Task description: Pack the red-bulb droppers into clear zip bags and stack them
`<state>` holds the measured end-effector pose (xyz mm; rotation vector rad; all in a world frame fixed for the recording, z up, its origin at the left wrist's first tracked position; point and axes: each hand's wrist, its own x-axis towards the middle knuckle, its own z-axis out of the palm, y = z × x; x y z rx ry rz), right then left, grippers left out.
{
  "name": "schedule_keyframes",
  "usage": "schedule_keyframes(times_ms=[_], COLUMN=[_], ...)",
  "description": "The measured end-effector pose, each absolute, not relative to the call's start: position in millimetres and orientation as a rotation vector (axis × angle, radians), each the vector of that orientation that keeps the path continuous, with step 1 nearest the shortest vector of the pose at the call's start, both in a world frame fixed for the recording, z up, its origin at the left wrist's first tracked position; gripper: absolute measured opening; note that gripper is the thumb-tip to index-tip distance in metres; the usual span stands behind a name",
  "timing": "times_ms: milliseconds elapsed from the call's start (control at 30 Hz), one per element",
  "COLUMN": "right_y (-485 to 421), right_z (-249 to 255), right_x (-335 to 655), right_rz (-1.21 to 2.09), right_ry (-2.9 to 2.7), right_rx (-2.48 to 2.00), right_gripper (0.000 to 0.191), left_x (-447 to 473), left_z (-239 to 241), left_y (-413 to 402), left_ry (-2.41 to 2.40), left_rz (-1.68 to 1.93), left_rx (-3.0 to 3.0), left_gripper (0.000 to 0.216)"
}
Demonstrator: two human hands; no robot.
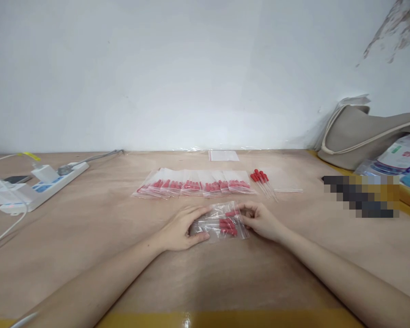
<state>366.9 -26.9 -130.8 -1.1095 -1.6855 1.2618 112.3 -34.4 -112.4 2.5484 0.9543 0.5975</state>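
A small clear plastic bag (222, 222) with several red-capped droppers inside lies on the wooden table (205, 278). My left hand (182, 230) grips its left end, thumb under and fingers over. My right hand (259, 221) pinches its right end. Just behind the bag, a row of filled clear bags (194, 185) with red-capped droppers lies overlapped. A loose bunch of red-capped droppers (263, 181) rests to the right of that row.
A white power strip (44, 186) with plugs and cables sits at the far left. A grey tote bag (362, 134) and plastic packages (403, 159) stand at the right by the wall. Flat empty clear bags (223, 156) lie near the wall.
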Motion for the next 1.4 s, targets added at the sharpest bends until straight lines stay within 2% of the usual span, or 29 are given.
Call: schedule_keyframes(times_ms=[167,267,400,567,700,767,900,1167,1400], right_y=[-25,-25,-24,-22,-22,-19,-2,61,81], right_z=[-131,-131,-137,-145,-135,-128,-119,-112,-110], right_x=[360,359,358,356,361,367,393,458,453], right_rz=[0.827,0.704,0.776,0.768,1.130,1.200,0.907,0.226,0.149], right_ry=[-1.944,-2.050,-1.884,-1.833,-1.761,-1.678,-1.513,-1.464,-1.577], right_rx=[-1.076,-1.021,-1.130,-1.157,-1.090,-1.170,-1.413,-1.862,-2.096], right_gripper=[0.023,0.024,0.017,0.017,0.020,0.022,0.027,0.024,0.021], left_x=[113,113,113,113,112,112,112,112,110], left_z=[-112,-112,-112,-113,-113,-113,-114,-116,-116], left_y=[-34,-34,-34,-34,-34,-35,-34,-32,-37], left_ry=[0.938,0.940,0.954,0.946,0.927,0.901,0.799,0.783,0.886], left_rz=[0.587,0.588,0.587,0.606,0.622,0.598,0.538,0.483,0.606], left_rx=[2.552,2.549,2.541,2.554,2.566,2.598,2.681,2.709,2.654], left_gripper=[0.057,0.057,0.057,0.056,0.056,0.051,0.035,0.034,0.051])
